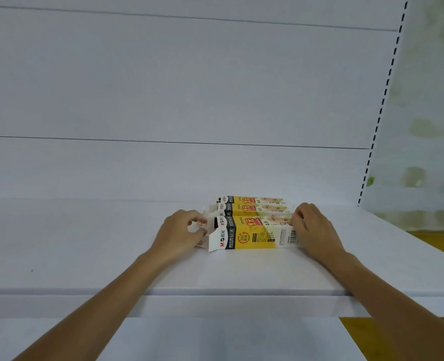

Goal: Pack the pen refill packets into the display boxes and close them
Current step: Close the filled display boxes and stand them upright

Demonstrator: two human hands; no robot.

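Head view: three display boxes lie on their long sides on a white shelf (85, 243), parallel to each other and to the shelf's front edge, touching or nearly touching side by side. All three lie right of the shelf's centre, closer to the back panel (163, 87) than to the front edge.

1. Front box (257, 234): yellow, white and black print, barcode at the right end. Its left end is open, and the interior there is dark, so the contents cannot be told.
2. Middle box (252, 210): directly behind the front box, same print. Its left end also shows loose white flaps.
3. Rear box (252, 199): directly behind the middle box, closest to the back panel. Only its top face shows.

Left hand (180, 231): positioned at the open left end of the front box. The fingers are curled, with thumb and forefinger pinching the white end flap (197, 226).

Right hand (313, 227): positioned at the right end of the front box. The fingers are curled together over the top corner of that end and grip it.

Both forearms reach in over the shelf's front edge. A black slotted upright (387, 87) borders the back panel on the right. A second white shelf (215, 340) sits below.
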